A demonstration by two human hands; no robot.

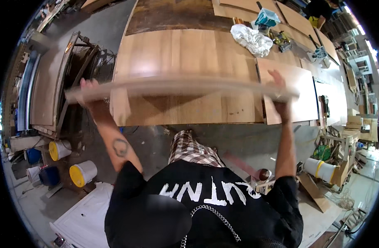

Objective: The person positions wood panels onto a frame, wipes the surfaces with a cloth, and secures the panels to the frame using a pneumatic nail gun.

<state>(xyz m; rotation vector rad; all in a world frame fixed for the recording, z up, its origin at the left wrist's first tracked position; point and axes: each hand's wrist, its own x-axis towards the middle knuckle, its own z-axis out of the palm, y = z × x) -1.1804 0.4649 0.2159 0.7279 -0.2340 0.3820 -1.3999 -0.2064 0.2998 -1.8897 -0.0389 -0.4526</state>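
Wooden board (177, 87), blurred, is held above the worktop (166, 17), over a pale panel (173, 51). Left hand (90, 91): grip closed on the board's left end. Right hand (279, 90): grip closed on it near the right end, fingers blurred. White lettering (217, 202), inverted in this view, crosses the black shirt (255, 219) near a metal chain (217, 213).

A crumpled white cloth (250, 40) lies just beside a boxy teal tool (267, 17). On the grey floor (154, 151) at left, two yellow-topped round white buckets (87, 170) stand near a dark blue container (49, 176).
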